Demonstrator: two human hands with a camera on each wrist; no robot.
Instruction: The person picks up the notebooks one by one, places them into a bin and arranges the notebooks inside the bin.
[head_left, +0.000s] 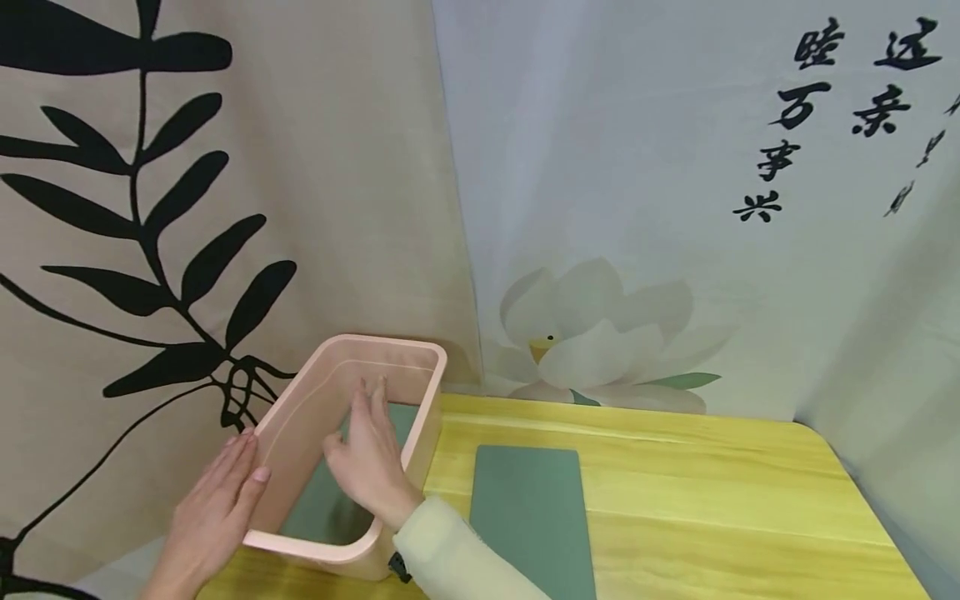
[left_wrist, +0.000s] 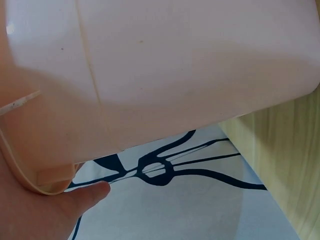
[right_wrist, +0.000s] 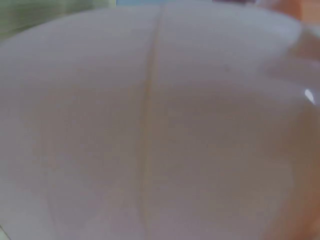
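A pink plastic bin (head_left: 431,425) stands at the left end of the table. On its floor lies a dark green sheet (head_left: 315,504). My left hand (head_left: 213,504) rests at the near-left rim, fingers extended; in the left wrist view a fingertip (left_wrist: 102,189) shows beside the rim, below the pink outer wall (left_wrist: 165,65). Reaching over the right rim, my right hand (head_left: 369,454) is down inside the bin, its fingers pointing toward the far wall and nothing visible in them. A blurred pink wall (right_wrist: 150,125) fills most of the right wrist view.
A green rectangular mat (head_left: 528,500) lies on the yellow wood-grain table (head_left: 697,492), right of the bin. Behind hangs a cloth backdrop (head_left: 360,167) with dark leaves, a pale flower and black characters. The table's right edge slopes off at the far right.
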